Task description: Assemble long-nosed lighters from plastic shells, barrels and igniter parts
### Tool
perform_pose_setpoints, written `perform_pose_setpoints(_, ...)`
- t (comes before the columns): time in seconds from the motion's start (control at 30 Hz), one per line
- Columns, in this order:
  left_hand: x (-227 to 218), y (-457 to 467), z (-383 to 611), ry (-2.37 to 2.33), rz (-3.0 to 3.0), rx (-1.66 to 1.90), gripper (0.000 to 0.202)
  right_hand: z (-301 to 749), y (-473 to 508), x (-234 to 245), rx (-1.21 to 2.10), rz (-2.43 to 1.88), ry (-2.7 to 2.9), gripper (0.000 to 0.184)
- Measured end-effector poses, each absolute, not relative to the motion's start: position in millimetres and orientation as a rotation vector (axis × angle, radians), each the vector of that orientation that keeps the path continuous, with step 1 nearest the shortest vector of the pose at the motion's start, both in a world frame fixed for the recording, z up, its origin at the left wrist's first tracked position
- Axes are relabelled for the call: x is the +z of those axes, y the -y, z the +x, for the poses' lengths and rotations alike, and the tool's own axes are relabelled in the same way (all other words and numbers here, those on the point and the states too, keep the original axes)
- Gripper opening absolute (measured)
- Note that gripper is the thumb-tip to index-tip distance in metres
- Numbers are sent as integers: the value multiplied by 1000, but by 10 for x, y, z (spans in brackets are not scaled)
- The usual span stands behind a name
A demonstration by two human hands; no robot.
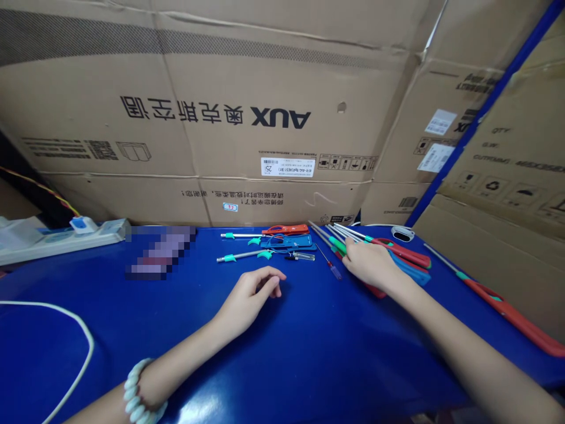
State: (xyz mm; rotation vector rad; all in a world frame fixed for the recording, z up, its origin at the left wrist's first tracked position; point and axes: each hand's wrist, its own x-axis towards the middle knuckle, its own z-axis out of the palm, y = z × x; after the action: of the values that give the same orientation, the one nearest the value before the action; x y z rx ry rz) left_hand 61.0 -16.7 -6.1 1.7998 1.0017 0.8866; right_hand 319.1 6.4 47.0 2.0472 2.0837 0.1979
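Note:
My left hand (249,297) rests on the blue table (273,353) with its fingers loosely curled and nothing in them. A pale bead bracelet (138,399) circles that wrist. My right hand (369,263) lies on a pile of long metal tools with red, blue and green handles (397,254), fingers bent over them. Just left of it lies a small screwdriver (331,265). Further left, a blue-handled tool (285,241), a red-handled tool (285,230) and a silver rod with teal fittings (241,256) lie side by side.
Large cardboard boxes (212,118) wall the table's far side and right. A white power strip (62,238) sits at the left edge, and a white cable (66,330) loops over the near left. One long red-handled tool (507,309) lies alone at the right. A white ring-shaped object (402,234) lies behind the pile.

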Motion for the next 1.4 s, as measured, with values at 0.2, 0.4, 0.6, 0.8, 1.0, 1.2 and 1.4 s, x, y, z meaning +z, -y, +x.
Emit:
perform_pose_setpoints(0.2, -65, 155, 611, -1000, 1799, 884, 29, 3178, -79, 456, 195, 2007, -2076, 29)
perform_pose_setpoints(0.4, -63, 155, 617, -1003, 1805, 872, 28, 3107, -77, 364, 227, 1980, -2052, 25)
perform_pose_setpoints(0.6, -48, 165, 607, -1004, 1812, 876, 28, 3039, -46, 220, 295, 1974, -2018, 38)
perform_pose_setpoints(0.8, -33, 179, 612, -1018, 1820, 859, 29, 3078, -20, 255, 301, 1898, -2073, 42)
perform_pose_setpoints(1.0, -43, 168, 611, -1010, 1810, 861, 29, 3097, -18, 311, 276, 1868, -2090, 41)
perform_pose_setpoints(1.2, -56, 161, 608, -1006, 1814, 857, 27, 3061, -23, 289, 272, 1888, -2093, 39)
perform_pose_setpoints(1.4, -81, 156, 597, -1006, 1836, 835, 27, 3094, -57, 270, 253, 1914, -2093, 41)
